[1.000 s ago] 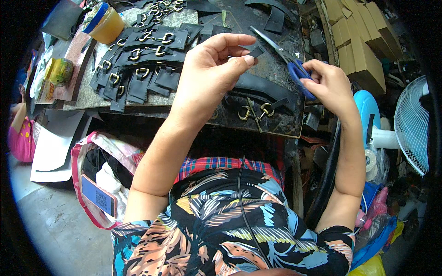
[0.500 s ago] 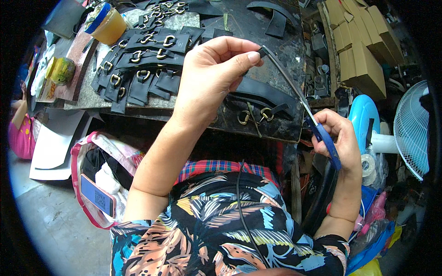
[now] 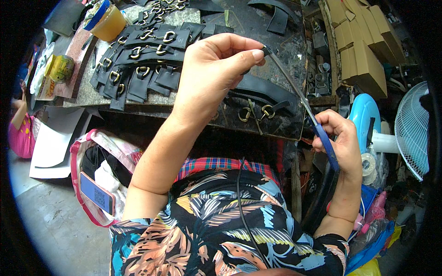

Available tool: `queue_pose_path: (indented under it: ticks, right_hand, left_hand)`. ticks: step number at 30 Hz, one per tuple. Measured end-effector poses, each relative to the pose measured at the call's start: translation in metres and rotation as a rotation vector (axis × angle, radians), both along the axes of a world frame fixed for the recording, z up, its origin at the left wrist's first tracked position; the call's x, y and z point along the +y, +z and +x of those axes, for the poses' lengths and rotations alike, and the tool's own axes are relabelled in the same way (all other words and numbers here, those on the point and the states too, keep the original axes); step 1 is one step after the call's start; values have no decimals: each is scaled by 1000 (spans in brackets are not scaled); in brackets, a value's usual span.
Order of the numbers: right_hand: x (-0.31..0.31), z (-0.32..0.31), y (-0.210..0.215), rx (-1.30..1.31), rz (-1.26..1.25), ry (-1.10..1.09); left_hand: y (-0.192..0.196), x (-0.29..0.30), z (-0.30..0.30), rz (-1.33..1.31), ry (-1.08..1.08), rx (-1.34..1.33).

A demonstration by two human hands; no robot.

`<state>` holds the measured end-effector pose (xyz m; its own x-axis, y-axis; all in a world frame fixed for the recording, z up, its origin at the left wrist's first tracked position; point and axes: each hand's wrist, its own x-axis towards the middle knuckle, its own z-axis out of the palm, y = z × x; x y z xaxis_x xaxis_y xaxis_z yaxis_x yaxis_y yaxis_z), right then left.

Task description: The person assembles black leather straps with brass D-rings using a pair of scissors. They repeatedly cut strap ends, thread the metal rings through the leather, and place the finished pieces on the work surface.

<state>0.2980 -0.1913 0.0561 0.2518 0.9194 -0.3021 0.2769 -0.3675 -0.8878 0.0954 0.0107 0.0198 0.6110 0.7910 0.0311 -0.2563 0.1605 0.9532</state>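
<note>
My left hand (image 3: 214,66) is raised over the workbench, thumb and forefinger pinching a small black piece (image 3: 265,49), perhaps a leather strap end; most of it is hidden by the fingers. Blue-handled scissors (image 3: 328,146) are in my right hand (image 3: 344,135), their long blades slanting up and left. The blade tips meet the black piece just beyond my left fingertips, and the blades look nearly closed. Below the blades a black leather strap (image 3: 271,93) lies on the bench, with two brass-coloured buckles (image 3: 267,112) in front of it.
Black straps with metal rings (image 3: 152,55) lie stacked on a grey slab at left, near an amber tub (image 3: 109,24) and a yellow jar (image 3: 62,69). Cardboard boxes (image 3: 368,60) and a white fan (image 3: 412,131) stand right. A phone (image 3: 97,193) rests on a bag below left.
The scissor handles have drawn closer together in my right hand, and the blades have narrowed. My left hand has shifted very slightly; its pinch stays the same.
</note>
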Motion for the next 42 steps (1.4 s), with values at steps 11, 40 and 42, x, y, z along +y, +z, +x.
queue_pose_path:
  ticks: [11, 40, 42]
  right_hand:
    - [1, -4, 3, -527, 171, 115]
    - [106, -38, -30, 213, 497, -80]
    - [107, -40, -31, 252, 497, -68]
  left_hand:
    - [3, 7, -1, 39, -94, 154]
    - [10, 12, 35, -225, 49, -591]
    - [6, 9, 33, -330, 84, -609]
